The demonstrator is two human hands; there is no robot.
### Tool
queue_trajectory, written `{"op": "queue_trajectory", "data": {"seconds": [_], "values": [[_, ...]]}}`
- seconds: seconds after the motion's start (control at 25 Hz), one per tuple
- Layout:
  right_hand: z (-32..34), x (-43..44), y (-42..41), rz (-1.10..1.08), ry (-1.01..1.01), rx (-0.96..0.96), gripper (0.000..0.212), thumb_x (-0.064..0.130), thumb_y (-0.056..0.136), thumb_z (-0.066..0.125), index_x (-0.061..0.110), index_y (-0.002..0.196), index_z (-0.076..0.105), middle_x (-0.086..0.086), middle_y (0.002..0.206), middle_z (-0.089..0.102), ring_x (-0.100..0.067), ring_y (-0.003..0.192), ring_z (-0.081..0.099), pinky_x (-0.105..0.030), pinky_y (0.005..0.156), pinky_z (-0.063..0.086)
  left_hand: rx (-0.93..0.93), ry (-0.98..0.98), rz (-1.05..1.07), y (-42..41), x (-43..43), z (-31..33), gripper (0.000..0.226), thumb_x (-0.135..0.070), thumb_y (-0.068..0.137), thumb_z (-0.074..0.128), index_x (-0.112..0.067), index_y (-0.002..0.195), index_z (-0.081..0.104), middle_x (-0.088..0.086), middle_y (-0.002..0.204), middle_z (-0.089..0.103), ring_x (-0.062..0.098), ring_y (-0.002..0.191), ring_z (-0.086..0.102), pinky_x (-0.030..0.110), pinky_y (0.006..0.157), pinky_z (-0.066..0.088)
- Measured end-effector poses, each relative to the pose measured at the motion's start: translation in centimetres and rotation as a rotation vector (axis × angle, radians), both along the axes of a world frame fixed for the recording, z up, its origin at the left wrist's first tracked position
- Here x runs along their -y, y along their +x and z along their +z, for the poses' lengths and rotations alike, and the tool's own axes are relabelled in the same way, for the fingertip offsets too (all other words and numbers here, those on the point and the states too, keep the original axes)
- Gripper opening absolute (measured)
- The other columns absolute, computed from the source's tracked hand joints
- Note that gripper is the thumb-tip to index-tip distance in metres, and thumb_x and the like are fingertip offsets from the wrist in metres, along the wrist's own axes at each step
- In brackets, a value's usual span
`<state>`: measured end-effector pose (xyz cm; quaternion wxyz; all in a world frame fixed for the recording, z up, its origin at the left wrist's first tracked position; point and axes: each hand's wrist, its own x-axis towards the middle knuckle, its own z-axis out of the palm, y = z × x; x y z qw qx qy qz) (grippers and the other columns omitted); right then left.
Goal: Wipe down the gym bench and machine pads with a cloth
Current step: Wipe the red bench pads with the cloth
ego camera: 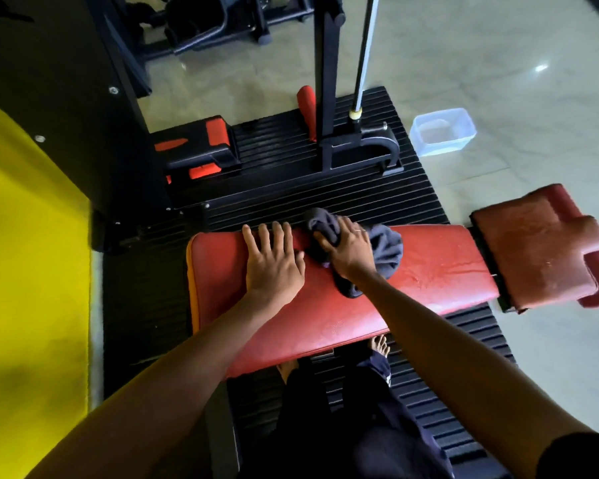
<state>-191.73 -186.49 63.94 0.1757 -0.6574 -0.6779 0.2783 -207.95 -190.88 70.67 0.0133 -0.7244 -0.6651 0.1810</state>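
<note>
Cloth (384, 250) is bunched up on the far edge of the red bench pad (429, 267), right under my right hand (348, 248). My fingers (329, 236) on that hand are curled down into a fold of it, thumb side tucked in, so I've got a proper grip on a wad while the rest spills out to the right of my knuckles. One end pokes past the pad's far edge, and a tail runs back toward me under my wrist.

My left hand (274, 264) isn't holding anything. It's flat on the pad just beside the cloth, fingers straight and a bit spread, tips reaching the far edge.

The cloth itself is dark grey, kinda navy, thick and all crumpled, no neat folding going on. The pad is glossy red with creases and an orange strip at its left end.

Off its right end there's a duller, browner red pad (533, 247), and a clear plastic tub (443, 131) sits on the tiled floor beyond the black ribbed mat (291, 202).
</note>
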Motion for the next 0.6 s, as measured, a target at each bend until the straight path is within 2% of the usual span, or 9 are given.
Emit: {"op": "queue_trajectory", "data": {"seconds": [0.12, 0.24, 0.36, 0.48, 0.6], "values": [[-3.1, 1.1, 5.0, -0.273, -0.098, 0.023, 0.063, 0.054, 0.098, 0.054, 0.016, 0.148, 0.046, -0.009, 0.148, 0.051, -0.031, 0.137, 0.044, -0.043, 0.114, 0.029, 0.017, -0.049, -0.07, 0.0, -0.2, 0.0, 0.07, -0.046, 0.104, 0.015, -0.003, 0.158, 0.008, 0.016, 0.164, 0.021, 0.043, 0.148, 0.022, 0.074, 0.113, 0.0], [-3.2, 0.4, 2.6, -0.462, -0.224, 0.026, 0.07, 0.061, 0.099, 0.045, 0.024, 0.158, 0.031, 0.0, 0.166, 0.027, -0.02, 0.154, 0.018, -0.044, 0.125, 0.007, 0.03, -0.076, -0.168, 0.0, -0.9, -0.2, 0.069, -0.045, 0.105, 0.017, -0.002, 0.158, 0.007, 0.017, 0.164, 0.019, 0.044, 0.147, 0.023, 0.075, 0.112, 0.002], [-0.9, 1.8, -1.8, -0.326, -0.146, -0.012, 0.071, 0.061, 0.101, 0.041, 0.024, 0.16, 0.026, 0.004, 0.169, 0.019, -0.015, 0.157, 0.007, -0.043, 0.126, -0.003, 0.047, -0.118, -0.239, 0.2, -1.4, -0.5, 0.069, -0.044, 0.104, 0.022, -0.002, 0.158, 0.011, 0.017, 0.164, 0.019, 0.043, 0.146, 0.022, 0.075, 0.113, 0.004], [-0.1, 7.7, -1.1, -0.212, -0.071, -0.044, 0.075, 0.061, 0.099, 0.042, 0.023, 0.161, 0.023, 0.008, 0.169, 0.015, -0.01, 0.156, 0.004, -0.035, 0.127, -0.005, 0.07, -0.134, -0.285, 0.2, -1.4, -0.8, 0.069, -0.045, 0.104, 0.025, -0.004, 0.158, 0.012, 0.017, 0.164, 0.018, 0.042, 0.147, 0.022, 0.073, 0.114, 0.005], [-1.8, 11.7, 2.9, -0.331, -0.154, 0.013, 0.076, 0.054, 0.099, 0.047, 0.021, 0.162, 0.019, 0.005, 0.169, 0.015, -0.012, 0.157, 0.005, -0.035, 0.127, -0.003, 0.065, -0.158, -0.323, 0.2, -1.4, -1.0, 0.071, -0.048, 0.105, 0.019, -0.004, 0.159, 0.004, 0.016, 0.166, 0.011, 0.043, 0.149, 0.017, 0.072, 0.115, 0.003]]}}
